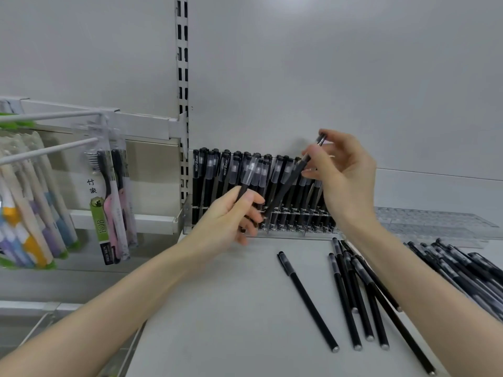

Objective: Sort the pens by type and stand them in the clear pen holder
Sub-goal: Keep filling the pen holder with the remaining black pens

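Observation:
A clear pen holder [295, 233] stands at the back of the shelf, filled with several upright black pens [209, 175]. My left hand [231, 216] grips a black pen with a clear cap [246, 180] in front of the holder. My right hand [340, 172] pinches the top of another black pen [288, 183], which slants down with its lower end at the holder's slots. Several loose black pens [351, 289] lie on the shelf in front, one [304, 297] apart to the left. More black pens [462, 268] are piled at the right.
An empty clear holder [435, 221] lies behind the right pile. A slotted metal upright [182, 77] divides the back wall. Left of it, packaged toothbrushes [109, 202] hang on white hooks [49, 151]. The grey shelf [231, 308] ends at its left front edge.

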A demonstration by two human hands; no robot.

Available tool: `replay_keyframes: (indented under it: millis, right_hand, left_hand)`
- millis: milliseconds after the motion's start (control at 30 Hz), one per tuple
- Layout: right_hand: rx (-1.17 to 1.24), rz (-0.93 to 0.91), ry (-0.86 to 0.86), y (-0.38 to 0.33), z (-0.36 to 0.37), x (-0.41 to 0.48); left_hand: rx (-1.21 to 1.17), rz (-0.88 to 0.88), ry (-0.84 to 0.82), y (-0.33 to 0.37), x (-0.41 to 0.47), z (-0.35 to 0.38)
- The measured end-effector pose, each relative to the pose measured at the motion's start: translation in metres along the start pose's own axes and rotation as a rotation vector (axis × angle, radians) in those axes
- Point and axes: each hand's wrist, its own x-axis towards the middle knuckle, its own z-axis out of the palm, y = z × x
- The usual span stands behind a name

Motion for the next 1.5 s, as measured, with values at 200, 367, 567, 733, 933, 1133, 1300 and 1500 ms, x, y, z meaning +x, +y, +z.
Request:
replay_keyframes:
  millis: [200, 367, 567, 733, 933, 1133, 1300, 1500]
  right_hand:
    - [-0.179, -0.095, -0.022, 0.011, 0.005, 0.007]
    - [-0.282, -0.117, -0.116, 0.024, 0.014, 0.001]
    - [-0.395, -0.14, -0.209, 0.027, 0.015, 0.0]
    - [-0.406, -0.129, -0.233, 0.023, 0.013, 0.006]
    - [-0.38, -0.106, -0.239, 0.021, 0.011, 0.004]
    - [-0.38, -0.083, -0.245, 0.022, 0.009, 0.005]
    - [-0.453, -0.086, -0.299, 0.024, 0.01, 0.004]
    - [-0.346, -0.093, -0.207, 0.02, 0.003, -0.009]
  left_hand:
    - [-0.044, -0.033, 0.081, -0.004, -0.006, -0.009]
    - [-0.096, -0.065, 0.093, -0.005, -0.008, -0.014]
    - [0.006, 0.021, 0.098, -0.008, -0.01, -0.013]
    - [0.038, 0.02, 0.106, -0.008, -0.004, -0.009]
    - [0.074, 0.031, 0.118, -0.008, -0.003, -0.004]
    - [0.022, 0.027, 0.14, -0.006, -0.005, -0.003]
    - [0.02, 0.044, 0.128, -0.007, -0.007, -0.001]
    - [0.036, 0.041, 0.067, -0.006, -0.006, 0.0]
